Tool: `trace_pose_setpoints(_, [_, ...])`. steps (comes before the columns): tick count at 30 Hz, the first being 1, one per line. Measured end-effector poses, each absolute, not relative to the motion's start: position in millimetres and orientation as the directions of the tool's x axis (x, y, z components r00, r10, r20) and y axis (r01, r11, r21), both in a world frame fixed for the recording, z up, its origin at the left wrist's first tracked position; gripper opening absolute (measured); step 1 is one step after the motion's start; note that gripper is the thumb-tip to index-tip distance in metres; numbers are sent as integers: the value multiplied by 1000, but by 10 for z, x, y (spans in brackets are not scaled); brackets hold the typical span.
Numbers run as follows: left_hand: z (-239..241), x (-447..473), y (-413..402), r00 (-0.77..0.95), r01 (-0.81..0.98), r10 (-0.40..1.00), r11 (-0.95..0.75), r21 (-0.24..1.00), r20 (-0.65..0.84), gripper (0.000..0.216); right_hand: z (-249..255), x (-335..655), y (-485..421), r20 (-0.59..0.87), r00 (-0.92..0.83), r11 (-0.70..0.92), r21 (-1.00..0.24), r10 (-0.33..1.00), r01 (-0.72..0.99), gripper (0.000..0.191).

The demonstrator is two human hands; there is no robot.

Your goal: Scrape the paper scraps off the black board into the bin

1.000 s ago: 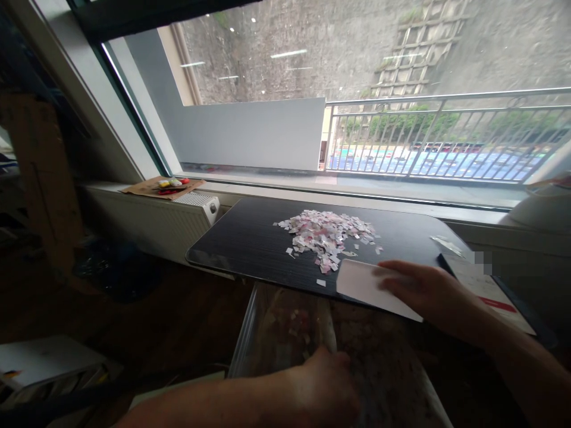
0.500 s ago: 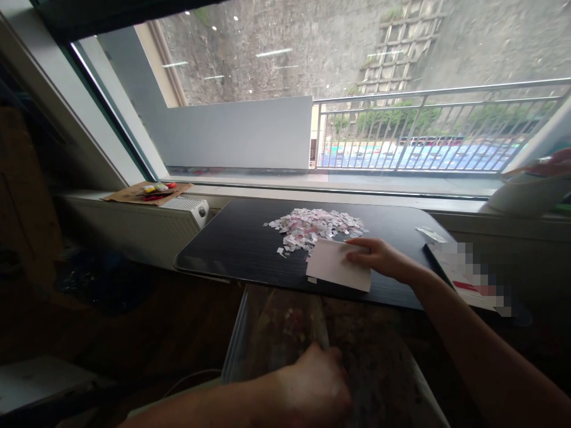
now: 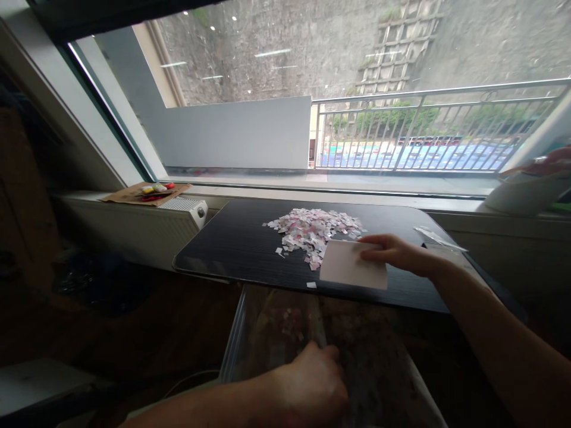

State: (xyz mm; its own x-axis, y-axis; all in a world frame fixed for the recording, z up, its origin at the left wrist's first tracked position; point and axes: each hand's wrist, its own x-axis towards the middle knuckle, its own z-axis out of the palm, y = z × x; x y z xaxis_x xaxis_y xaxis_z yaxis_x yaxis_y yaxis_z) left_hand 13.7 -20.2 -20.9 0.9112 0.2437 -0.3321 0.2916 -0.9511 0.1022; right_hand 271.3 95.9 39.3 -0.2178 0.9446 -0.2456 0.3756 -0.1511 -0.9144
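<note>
A heap of small pink and white paper scraps lies in the middle of a black table. My right hand presses a white card flat on the table, just right of the heap, fingers closed on the card's far edge. Below the table's front edge my left hand grips the rim of a clear plastic bag that hangs open and holds several scraps.
A radiator with a cardboard sheet and small coloured items stands left under the window sill. Papers lie at the table's right end. A white vessel sits on the sill at far right.
My right hand slid the card towards the heap, then drew it slightly back to the right. The left hand stays on the bag rim.
</note>
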Motion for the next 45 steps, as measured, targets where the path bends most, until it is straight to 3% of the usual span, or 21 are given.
trace_pose_setpoints(13, [-173, -31, -191, 918, 321, 276, -939, 127, -284, 19, 284, 2561, 1035, -270, -248, -173, -920, 931, 353, 43])
trace_pose_setpoints(29, [-108, -70, -176, 877, 393, 321, -908, 149, -357, 14, 362, 2674, 946, -279, -277, -155, -904, 919, 399, 39])
trace_pose_setpoints(32, [-147, -52, -178, 877, 384, 315, -913, 137, -362, 14, 416, 2729, 881, -194, -197, -94, -899, 961, 427, 46])
trace_pose_setpoints(35, [-226, -48, -177, 891, 362, 302, -923, 128, -340, 15, 389, 2640, 864, 4, -56, 32, -870, 998, 493, 52])
trace_pose_setpoints(38, [-301, -55, -179, 919, 313, 274, -944, 102, -284, 17, 326, 2505, 839, 142, -84, 165, -810, 986, 563, 46])
trace_pose_setpoints(42, [-359, -12, -187, 934, 266, 230, -959, 101, -275, 20, 336, 2484, 700, 152, -180, 232, -744, 972, 626, 40])
trace_pose_setpoints(45, [-379, 73, -185, 924, 278, 233, -954, 114, -305, 22, 412, 2561, 580, 156, -147, 214, -682, 977, 699, 43])
